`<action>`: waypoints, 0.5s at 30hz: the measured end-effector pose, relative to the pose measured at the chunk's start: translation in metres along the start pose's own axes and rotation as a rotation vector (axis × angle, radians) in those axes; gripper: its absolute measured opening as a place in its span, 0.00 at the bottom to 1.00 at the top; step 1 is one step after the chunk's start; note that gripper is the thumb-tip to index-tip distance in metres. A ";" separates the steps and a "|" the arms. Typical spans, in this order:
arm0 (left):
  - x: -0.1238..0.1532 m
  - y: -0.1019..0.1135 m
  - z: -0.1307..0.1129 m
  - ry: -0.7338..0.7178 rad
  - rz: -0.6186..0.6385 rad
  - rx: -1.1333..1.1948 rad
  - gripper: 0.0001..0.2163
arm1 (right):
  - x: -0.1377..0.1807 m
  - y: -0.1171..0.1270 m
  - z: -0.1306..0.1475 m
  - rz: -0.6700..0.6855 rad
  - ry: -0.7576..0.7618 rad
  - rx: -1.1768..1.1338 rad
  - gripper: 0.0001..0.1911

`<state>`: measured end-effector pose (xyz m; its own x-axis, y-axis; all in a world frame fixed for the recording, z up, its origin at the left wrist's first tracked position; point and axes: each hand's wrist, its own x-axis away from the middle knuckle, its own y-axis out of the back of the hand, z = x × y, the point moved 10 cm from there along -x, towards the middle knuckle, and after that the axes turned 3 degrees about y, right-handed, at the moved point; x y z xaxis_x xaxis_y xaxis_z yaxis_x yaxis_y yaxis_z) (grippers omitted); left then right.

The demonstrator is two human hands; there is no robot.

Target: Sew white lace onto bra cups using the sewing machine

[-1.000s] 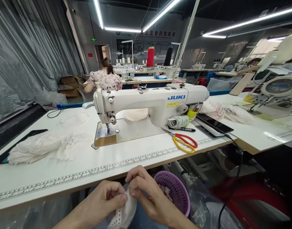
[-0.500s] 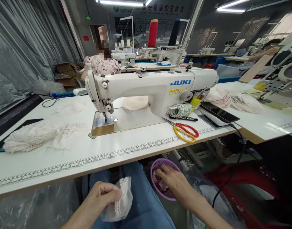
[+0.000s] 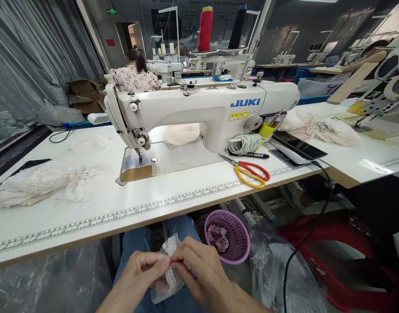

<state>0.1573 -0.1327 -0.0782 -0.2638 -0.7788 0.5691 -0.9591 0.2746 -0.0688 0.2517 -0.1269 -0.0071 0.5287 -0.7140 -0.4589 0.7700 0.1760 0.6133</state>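
Note:
Over my lap, my left hand (image 3: 147,270) pinches a small piece of sheer white fabric with lace trim (image 3: 169,281). My right hand (image 3: 197,265) meets it at the same piece, thumb and fingertips pressed together at its edge close to the left fingertips. Whether the right fingers hold some smaller bit as well is hidden. Just right of my hands, below the table, stands a purple plastic basket (image 3: 241,243) with crumpled mauve scraps (image 3: 218,238) in it.
A white JUKI sewing machine (image 3: 186,106) stands on the table. Red-and-yellow-handled scissors (image 3: 251,174) lie near the front edge. Lace pieces (image 3: 33,182) are heaped at left. A phone (image 3: 299,145) lies at right; its black cable (image 3: 304,252) hangs down. A person (image 3: 136,78) sits beyond.
My right hand has come out of the purple basket and moved left to the lace-trimmed piece in my left hand. The scraps in the basket now show. The view has tilted down slightly.

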 end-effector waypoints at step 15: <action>-0.004 0.016 0.015 0.031 -0.029 -0.094 0.22 | 0.068 0.010 -0.099 0.246 -0.350 0.156 0.05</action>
<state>0.1418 -0.1336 -0.0943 -0.2318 -0.7697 0.5948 -0.9519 0.3056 0.0245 0.3313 -0.1065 -0.0959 0.5160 -0.8546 -0.0587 0.5594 0.2842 0.7786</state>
